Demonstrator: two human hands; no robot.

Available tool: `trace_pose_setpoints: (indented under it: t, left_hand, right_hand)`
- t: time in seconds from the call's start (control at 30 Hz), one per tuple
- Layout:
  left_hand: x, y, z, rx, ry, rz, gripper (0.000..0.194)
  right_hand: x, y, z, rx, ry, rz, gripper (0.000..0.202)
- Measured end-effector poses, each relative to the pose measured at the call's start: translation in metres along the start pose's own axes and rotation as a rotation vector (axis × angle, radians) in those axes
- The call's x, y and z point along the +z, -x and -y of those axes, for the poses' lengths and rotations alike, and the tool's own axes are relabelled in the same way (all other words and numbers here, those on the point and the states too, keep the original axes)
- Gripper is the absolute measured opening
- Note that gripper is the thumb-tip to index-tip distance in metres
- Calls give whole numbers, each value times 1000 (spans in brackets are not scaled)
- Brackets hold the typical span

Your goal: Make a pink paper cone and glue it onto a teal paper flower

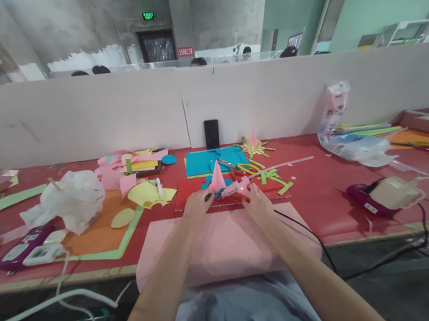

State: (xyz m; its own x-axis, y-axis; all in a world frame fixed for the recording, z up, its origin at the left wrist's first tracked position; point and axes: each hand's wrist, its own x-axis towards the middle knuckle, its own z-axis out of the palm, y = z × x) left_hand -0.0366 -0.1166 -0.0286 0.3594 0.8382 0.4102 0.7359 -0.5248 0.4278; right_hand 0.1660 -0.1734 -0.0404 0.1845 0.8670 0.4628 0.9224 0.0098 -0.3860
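My right hand (257, 200) is closed around a pink hot glue gun (235, 188), its nozzle pointing left. From the gun's back a clear glue stick (292, 162) sticks out to the right. My left hand (198, 202) pinches a blue paper piece (219, 194) close to the nozzle; its exact shape is partly hidden by the fingers. A pink paper cone (216, 178) stands upright just beyond, with blue paper around its base. Beneath these lies a red sheet (184, 190), and behind it a blue sheet (200, 163) bears scissors (244, 168) with yellow-orange handles.
A pink box (224, 246) lies at the table's front edge. Green paper strips (270, 177) and a second pink cone (253, 139) are on the right. Crumpled white plastic (76, 197) and power strips (27, 249) sit left. A phone (212, 133) leans on the partition. A black cord (306, 227) trails right.
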Motion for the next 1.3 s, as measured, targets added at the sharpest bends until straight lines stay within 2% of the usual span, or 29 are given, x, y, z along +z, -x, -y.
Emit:
trace_pose_setpoints:
  t: [0.37, 0.77, 1.3]
  left_hand:
    - [2, 0, 1, 6, 5, -11, 22]
    - [-8, 2, -9, -35, 10, 11, 21]
    - [-6, 2, -7, -27, 6, 4, 20]
  right_hand:
    - [-5, 2, 1, 55, 17, -4, 28]
    - [-14, 3, 1, 144, 10, 8, 31]
    - [-15, 3, -3, 161, 30, -2, 36]
